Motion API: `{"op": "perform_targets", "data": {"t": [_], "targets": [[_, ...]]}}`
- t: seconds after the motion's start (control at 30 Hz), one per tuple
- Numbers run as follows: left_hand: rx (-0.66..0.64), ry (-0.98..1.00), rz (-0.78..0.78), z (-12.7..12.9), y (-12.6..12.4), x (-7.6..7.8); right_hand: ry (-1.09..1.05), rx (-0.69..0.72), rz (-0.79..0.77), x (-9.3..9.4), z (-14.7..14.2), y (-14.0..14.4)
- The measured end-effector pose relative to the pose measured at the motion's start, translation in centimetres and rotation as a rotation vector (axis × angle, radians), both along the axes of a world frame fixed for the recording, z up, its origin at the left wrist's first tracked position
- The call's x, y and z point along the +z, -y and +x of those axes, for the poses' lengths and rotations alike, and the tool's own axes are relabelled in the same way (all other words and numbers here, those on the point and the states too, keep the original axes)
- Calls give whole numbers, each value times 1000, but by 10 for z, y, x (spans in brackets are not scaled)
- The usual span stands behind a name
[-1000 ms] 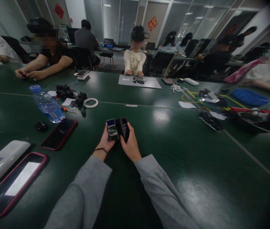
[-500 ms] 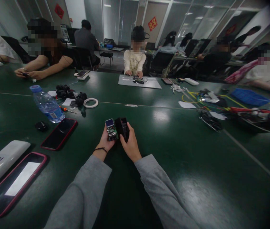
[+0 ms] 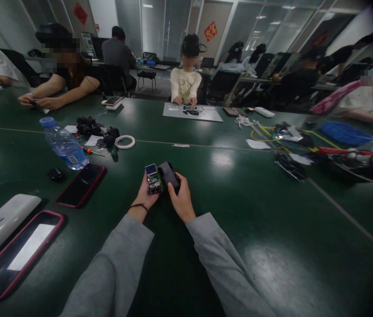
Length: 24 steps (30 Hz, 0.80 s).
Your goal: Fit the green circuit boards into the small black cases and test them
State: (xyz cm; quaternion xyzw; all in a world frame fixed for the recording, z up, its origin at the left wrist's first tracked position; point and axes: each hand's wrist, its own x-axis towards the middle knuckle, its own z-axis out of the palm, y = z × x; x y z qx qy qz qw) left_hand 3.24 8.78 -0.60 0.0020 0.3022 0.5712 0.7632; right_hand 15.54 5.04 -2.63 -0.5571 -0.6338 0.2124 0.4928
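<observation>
My left hand (image 3: 145, 197) is closed around a small green circuit board (image 3: 154, 181) with a little screen at its top end. Close beside it, my right hand (image 3: 182, 198) grips a black plastic cover (image 3: 169, 175), its flat dark face turned up toward me. Both parts are held above the green table (image 3: 226, 198), side by side. Whether their edges touch I cannot tell. The fingertips under each part are hidden.
To the left are a water bottle (image 3: 64, 143), a red-edged phone (image 3: 81, 186), a pink-cased phone (image 3: 21, 253) and a white power bank (image 3: 5, 224). A tape roll (image 3: 125, 141) lies ahead. Cables and a blue tray (image 3: 346, 133) sit at right. Several people surround the table.
The black cover has turned in my right hand, so its flat face shows now instead of its inner side. My left hand and the circuit board stay almost still.
</observation>
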Motion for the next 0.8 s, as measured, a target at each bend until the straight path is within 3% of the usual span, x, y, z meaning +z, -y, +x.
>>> {"op": "perform_targets", "data": {"t": [0.8], "targets": [[-1,-4,-11,0,0,0,20,25,22,4,1,1]]}}
